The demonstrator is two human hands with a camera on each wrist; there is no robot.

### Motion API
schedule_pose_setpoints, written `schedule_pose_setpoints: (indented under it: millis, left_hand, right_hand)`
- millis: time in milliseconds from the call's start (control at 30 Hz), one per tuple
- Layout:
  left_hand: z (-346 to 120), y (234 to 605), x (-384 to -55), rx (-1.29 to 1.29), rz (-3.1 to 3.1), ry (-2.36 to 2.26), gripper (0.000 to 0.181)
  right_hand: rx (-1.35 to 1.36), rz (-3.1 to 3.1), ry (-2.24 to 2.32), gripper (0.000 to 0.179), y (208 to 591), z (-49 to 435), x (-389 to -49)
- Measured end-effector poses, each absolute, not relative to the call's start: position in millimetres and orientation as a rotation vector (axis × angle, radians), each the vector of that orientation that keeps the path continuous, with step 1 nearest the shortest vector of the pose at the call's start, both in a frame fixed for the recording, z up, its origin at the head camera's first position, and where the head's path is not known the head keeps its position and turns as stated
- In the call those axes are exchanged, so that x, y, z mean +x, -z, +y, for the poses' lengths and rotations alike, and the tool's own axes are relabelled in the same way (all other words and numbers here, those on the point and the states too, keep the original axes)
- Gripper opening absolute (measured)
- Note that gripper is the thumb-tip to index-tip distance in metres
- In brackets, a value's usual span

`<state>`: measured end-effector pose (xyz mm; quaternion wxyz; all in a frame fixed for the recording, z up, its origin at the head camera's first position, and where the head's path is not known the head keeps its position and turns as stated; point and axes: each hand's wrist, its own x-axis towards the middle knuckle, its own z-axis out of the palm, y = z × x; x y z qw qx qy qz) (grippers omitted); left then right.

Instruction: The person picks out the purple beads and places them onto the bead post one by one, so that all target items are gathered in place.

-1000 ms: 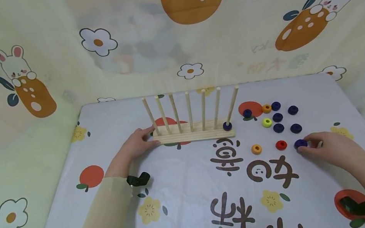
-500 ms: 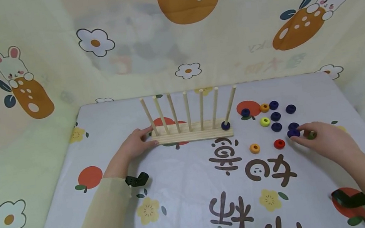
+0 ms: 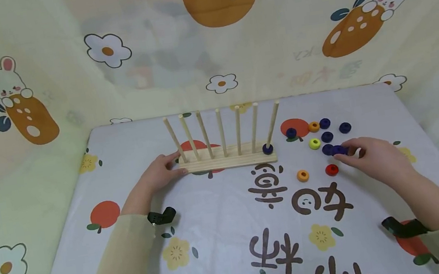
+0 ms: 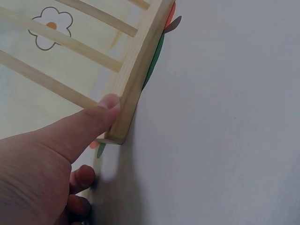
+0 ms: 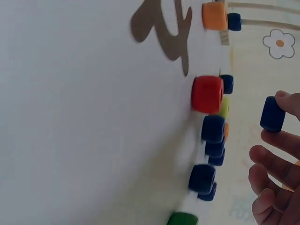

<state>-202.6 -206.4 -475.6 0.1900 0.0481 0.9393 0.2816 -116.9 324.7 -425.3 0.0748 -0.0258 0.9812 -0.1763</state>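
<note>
My left hand (image 3: pixel 159 176) grips the left end of a wooden peg rack (image 3: pixel 227 161), which has several upright dowels. In the left wrist view the thumb (image 4: pixel 101 115) lies along the rack's base. One dark blue bead (image 3: pixel 267 149) sits at the foot of the rightmost dowel. On the right, my right hand (image 3: pixel 379 161) pinches another dark blue bead (image 5: pixel 273 114) between thumb and forefinger, its other fingers loosely bent. In the head view this held bead overlaps a dark blue bead (image 3: pixel 327 150) on the table.
Around the right hand lie more dark blue beads (image 3: pixel 345 127), a yellow bead (image 3: pixel 314 143), a red bead (image 3: pixel 332 170) and two orange beads (image 3: pixel 302 176). A green bead (image 5: pixel 183 219) shows at the right wrist view's bottom edge. A patterned cloth covers the table; a curtain hangs behind.
My right hand has lifted the dark blue bead from the near right and carried it left and away from me, towards the rack. The left hand stays on the rack; the head view shifts slightly.
</note>
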Motion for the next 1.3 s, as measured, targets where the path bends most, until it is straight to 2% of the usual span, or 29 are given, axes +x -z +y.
schedule_pose_setpoints:
  millis: [167,400,1067,1300]
  left_hand:
    - [-206,475,-202,0.134,2.640,-0.790,0.076]
    - [-205,473,-202,0.125,2.625,-0.783,0.077]
    - [-206,480,-205,0.081,2.630,-0.788,0.078]
    - [-205,479,-204,0.073,2.627,-0.795,0.078]
  right_hand:
    - [-0.083,2.967,0.547,0.057,424,316,-121]
    - [-0.092,2.944,0.577,0.074,416,304,-129]
    - [-0.151,2.991,0.762,0.064,394,267,-143]
    - [-0.116,2.994,0.819,0.068,384,258,-146]
